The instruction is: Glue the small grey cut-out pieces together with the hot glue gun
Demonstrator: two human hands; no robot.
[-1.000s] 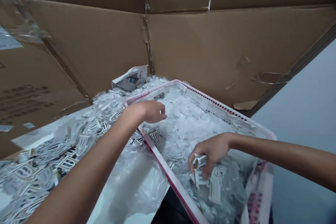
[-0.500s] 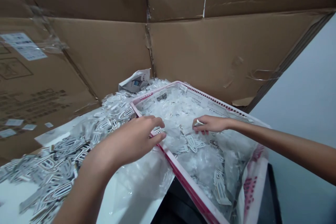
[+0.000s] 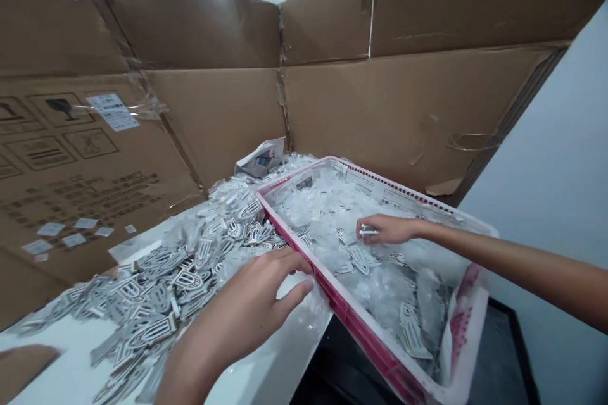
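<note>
My right hand (image 3: 387,229) is over the crate, its fingers closed around a small flat white-and-grey piece (image 3: 368,231) seen nearly edge-on. Below it, clear plastic bags and flat pieces with dark stripes (image 3: 361,259) fill the pink-and-white plastic crate (image 3: 342,304). My left hand (image 3: 266,288) is just outside the crate's near left rim, palm down. Its thumb and fingers are apart with nothing between them. Left of that hand, a large heap of similar striped pieces (image 3: 185,278) covers part of the white table (image 3: 266,361).
Tall cardboard walls (image 3: 213,114) enclose the table at the back and left. A crumpled printed bag (image 3: 263,158) stands in the far corner. The crate overhangs the table edge above something black (image 3: 342,361). A pale wall (image 3: 560,190) rises at the right.
My left hand has drawn back from over the crate's rim, downward and toward me. My right hand keeps its hold on the piece above the bags. The camera view has tilted up and left.
</note>
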